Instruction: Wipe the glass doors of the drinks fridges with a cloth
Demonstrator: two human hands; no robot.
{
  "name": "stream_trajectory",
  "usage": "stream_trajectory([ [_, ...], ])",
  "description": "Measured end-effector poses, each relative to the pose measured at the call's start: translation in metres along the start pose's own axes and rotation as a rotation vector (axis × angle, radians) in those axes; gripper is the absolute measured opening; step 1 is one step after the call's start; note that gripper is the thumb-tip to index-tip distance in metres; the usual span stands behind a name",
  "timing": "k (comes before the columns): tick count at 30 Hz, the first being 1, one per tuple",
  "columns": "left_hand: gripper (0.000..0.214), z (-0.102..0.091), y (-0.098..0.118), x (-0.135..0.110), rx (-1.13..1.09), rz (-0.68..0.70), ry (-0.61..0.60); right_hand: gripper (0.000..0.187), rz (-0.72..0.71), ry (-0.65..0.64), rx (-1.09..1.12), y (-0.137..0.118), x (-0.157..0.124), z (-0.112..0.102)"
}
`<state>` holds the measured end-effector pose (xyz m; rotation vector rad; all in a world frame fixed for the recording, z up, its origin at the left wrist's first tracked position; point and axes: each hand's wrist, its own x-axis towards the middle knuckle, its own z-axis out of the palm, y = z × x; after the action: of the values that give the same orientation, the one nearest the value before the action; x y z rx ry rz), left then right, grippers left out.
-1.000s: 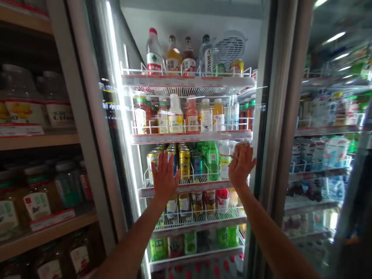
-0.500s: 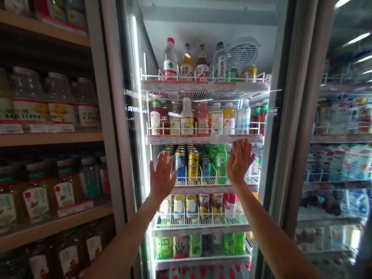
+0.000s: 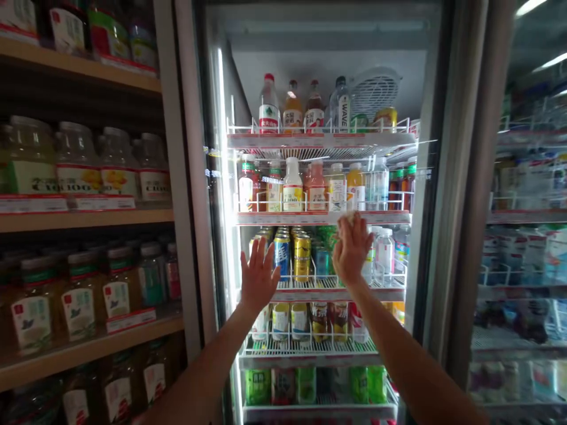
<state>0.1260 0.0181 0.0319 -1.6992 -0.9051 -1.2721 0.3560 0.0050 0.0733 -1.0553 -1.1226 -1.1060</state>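
The right hand (image 3: pixel 353 251) is holding what looks like a pale cloth (image 3: pixel 348 218) just above its upward-pointing fingertips, before the glass door (image 3: pixel 305 62), while the left hand (image 3: pixel 258 277), farther from that cloth, is spreading wide with nothing visible in its grip.

1. A white light strip (image 3: pixel 231 224) glares down the left inside of the fridge (image 3: pixel 301 62).
2. Left of it, wooden shelves (image 3: pixel 88 219) sit dim.
3. My forearms (image 3: pixel 398 357) darken toward the lower edge.
4. My right fingers (image 3: pixel 354 234) look blurred.
5. Ceiling lights (image 3: pixel 550 63) streak at upper right; the drinks (image 3: pixel 516 254) below smear softly.
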Motion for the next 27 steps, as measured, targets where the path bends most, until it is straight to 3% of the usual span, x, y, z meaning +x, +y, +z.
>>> stream_trajectory([
  [3, 0.059, 0.000, 0.000, 0.000, 0.001, -0.007, 0.006, 0.049, -0.255, -0.147, 0.042, -0.026, -0.012, -0.001],
  [5, 0.059, -0.001, -0.001, 0.001, -0.001, -0.009, -0.006, 0.048, -0.313, -0.168, 0.049, -0.024, -0.013, -0.003],
  [9, 0.058, -0.004, -0.001, 0.000, -0.007, 0.001, -0.040, 0.049, -0.044, 0.005, 0.004, 0.009, 0.008, -0.003],
  [11, 0.057, -0.004, 0.000, 0.000, -0.002, -0.008, -0.054, 0.051, 0.087, 0.058, -0.008, 0.012, 0.017, 0.000],
  [13, 0.057, -0.004, 0.001, 0.000, 0.002, -0.019, -0.061, 0.052, 0.054, 0.012, 0.010, -0.002, 0.015, 0.002],
  [16, 0.057, -0.007, -0.001, 0.001, -0.013, -0.011, -0.063, 0.053, -0.216, -0.175, 0.057, -0.032, 0.000, 0.002],
  [18, 0.057, -0.010, -0.007, 0.003, -0.026, -0.026, -0.045, 0.054, -0.337, -0.248, 0.074, -0.039, -0.003, 0.000],
  [20, 0.057, -0.014, -0.017, 0.005, -0.023, -0.085, -0.022, 0.054, -0.286, -0.206, 0.065, -0.032, 0.004, 0.001],
  [24, 0.056, -0.020, -0.037, 0.008, 0.023, -0.168, -0.018, 0.053, 0.019, 0.003, 0.042, -0.019, 0.031, 0.011],
  [27, 0.053, -0.021, -0.043, 0.007, 0.044, -0.149, -0.043, 0.053, -0.075, -0.051, 0.056, -0.049, 0.027, 0.017],
])
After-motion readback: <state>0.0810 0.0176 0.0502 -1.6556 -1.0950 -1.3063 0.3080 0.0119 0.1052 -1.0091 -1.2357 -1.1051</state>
